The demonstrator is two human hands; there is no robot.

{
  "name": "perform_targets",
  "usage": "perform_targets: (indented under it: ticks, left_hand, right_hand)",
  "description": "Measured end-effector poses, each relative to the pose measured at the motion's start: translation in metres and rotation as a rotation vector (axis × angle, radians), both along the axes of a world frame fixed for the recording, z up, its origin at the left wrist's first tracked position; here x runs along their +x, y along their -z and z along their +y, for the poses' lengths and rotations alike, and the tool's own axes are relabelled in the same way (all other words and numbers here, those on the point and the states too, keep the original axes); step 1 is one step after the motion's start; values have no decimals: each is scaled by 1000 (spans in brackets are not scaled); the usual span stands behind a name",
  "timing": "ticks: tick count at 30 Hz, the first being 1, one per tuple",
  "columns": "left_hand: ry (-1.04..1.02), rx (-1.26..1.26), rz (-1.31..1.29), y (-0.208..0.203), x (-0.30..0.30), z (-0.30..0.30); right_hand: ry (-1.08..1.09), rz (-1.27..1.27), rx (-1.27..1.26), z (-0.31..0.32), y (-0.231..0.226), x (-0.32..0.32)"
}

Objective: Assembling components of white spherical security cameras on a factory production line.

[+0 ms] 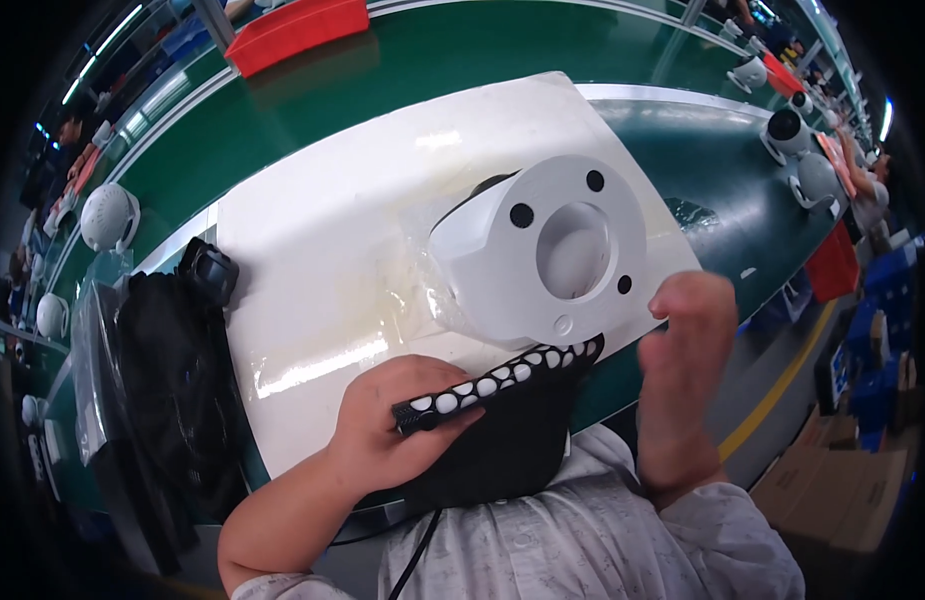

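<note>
A white plastic housing (472, 235) lies on the work surface with its ring-shaped underside up. Its flat face has a large round opening, three black round pads and one bare pale circle (563, 324) at the near edge. My left hand (397, 420) grips a black sheet of round stickers (492, 383) by its left end. White circles run along the sheet's upper edge, and its far end reaches just below the housing. To the right of the housing, my right hand (687, 320) is raised, fingers curled together and slightly blurred; anything between the fingertips is hidden.
A pale board (322, 220) covered with clear film lies under the housing. Left of it are a black bag (172, 370) and a small black device (210, 270). Beyond runs a green conveyor (462, 50) with a red bin (297, 32). White round units (110, 215) stand around the sides.
</note>
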State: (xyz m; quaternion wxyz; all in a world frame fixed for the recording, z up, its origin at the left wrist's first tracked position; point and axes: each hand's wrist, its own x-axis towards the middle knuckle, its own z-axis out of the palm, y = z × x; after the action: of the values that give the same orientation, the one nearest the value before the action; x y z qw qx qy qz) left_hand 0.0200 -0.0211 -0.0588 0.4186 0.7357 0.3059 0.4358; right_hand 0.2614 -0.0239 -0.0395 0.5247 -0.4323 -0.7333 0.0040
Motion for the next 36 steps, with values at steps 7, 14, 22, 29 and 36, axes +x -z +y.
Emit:
perform_targets:
  ticks: [7,14,22,29,36]
  left_hand:
    - [1,96,56,-1,-1,1]
    - [-24,34,48,-2,-1,-1]
    - [-42,44,54,-5,0,-5]
    - [-58,-97,61,-12,1,-5]
    - [-66,-110,44,-9,0,-5]
  right_hand:
    - [-24,-225,-14,-13,-13,-35]
    - [-3,-241,-29,-14,-5,-33]
    - [-29,-221,106,-9,3,-36]
    - [-66,-275,73,-11,8,-35]
    - [-134,52,-177,7,-16,-24]
